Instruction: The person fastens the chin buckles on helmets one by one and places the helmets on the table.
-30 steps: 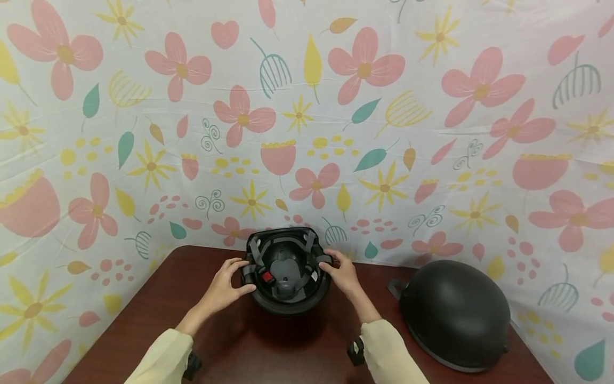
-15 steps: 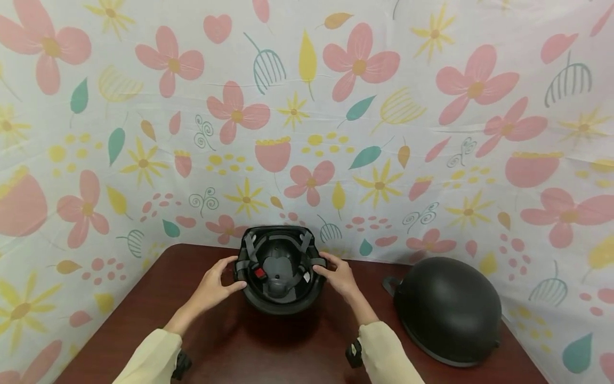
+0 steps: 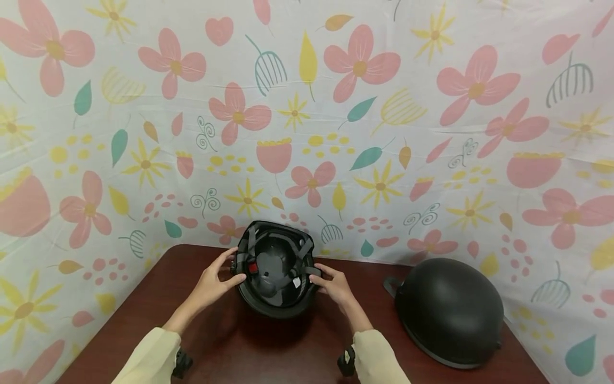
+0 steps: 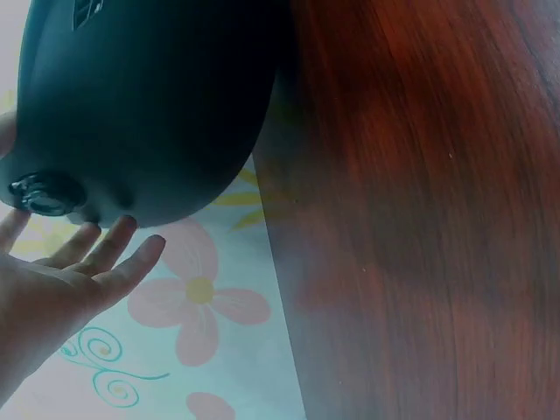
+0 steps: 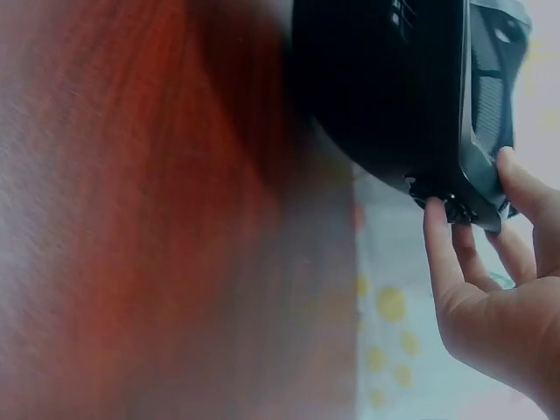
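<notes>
A black helmet (image 3: 273,309) is tilted with its hollow side toward me, showing grey straps, a red buckle part (image 3: 252,268) and a small white label (image 3: 297,282). My left hand (image 3: 208,285) grips its left rim between thumb and fingers. On the opposite rim, my right hand (image 3: 338,288) pinches the edge and strap. The left wrist view shows the smooth outer shell (image 4: 149,105) above the table, with fingertips near a round side fitting (image 4: 48,194). In the right wrist view, the thumb lies at the inner rim and the fingers touch the outside.
On the right side of the dark red-brown table (image 3: 216,352) lies a large black dome-shaped thing (image 3: 451,312), rounded side up, with a small loop (image 3: 390,286) at its left. A flower-print cloth (image 3: 307,133) hangs right behind the table.
The helmet has turned clockwise in both hands, its right side lower than before. My right hand has moved down slightly with it. The view has shifted a little.
</notes>
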The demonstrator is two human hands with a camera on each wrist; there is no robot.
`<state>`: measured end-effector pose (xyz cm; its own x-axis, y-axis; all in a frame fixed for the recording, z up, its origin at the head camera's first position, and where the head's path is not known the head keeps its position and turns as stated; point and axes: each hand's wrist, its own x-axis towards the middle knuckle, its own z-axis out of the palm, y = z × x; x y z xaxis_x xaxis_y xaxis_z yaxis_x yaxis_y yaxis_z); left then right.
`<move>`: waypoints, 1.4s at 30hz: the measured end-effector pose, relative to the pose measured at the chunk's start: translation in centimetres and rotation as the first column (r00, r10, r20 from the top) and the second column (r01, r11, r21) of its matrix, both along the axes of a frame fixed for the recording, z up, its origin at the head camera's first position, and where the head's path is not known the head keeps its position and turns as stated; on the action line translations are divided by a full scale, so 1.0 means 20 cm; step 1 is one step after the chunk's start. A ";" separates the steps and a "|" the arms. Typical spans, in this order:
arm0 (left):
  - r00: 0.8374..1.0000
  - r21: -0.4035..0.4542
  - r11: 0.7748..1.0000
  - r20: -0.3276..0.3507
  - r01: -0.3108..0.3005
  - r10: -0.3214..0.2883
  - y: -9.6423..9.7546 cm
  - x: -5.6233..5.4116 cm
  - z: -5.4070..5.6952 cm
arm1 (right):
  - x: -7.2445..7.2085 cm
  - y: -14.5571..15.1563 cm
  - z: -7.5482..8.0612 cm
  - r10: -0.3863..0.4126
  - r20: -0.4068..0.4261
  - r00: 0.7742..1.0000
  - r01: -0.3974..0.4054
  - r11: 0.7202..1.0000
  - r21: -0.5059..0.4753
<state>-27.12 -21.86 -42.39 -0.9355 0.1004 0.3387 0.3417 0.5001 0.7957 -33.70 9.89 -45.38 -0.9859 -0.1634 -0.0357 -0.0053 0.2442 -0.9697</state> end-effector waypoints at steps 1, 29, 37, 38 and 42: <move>1.000 0.004 1.000 0.000 -0.002 0.002 0.00 0.00 0.00 | 0.00 0.00 -0.01 -0.001 0.010 1.000 0.001 1.000 -0.017; 0.984 0.107 0.994 0.177 -0.027 0.008 0.10 -0.01 0.05 | 0.05 -0.10 -0.20 -0.063 0.026 0.998 0.059 0.989 0.132; 0.943 0.292 0.954 0.291 0.070 -0.159 0.07 -0.02 0.00 | 0.05 -0.12 -0.19 -0.010 0.005 1.000 0.009 0.985 0.173; 0.940 0.289 0.954 0.299 0.074 -0.163 0.07 -0.02 0.00 | 0.05 -0.12 -0.20 -0.004 0.000 1.000 0.004 0.983 0.184; 0.925 0.312 0.945 0.324 0.092 -0.198 0.08 -0.02 0.00 | 0.05 -0.12 -0.21 0.012 -0.022 1.000 -0.006 0.971 0.239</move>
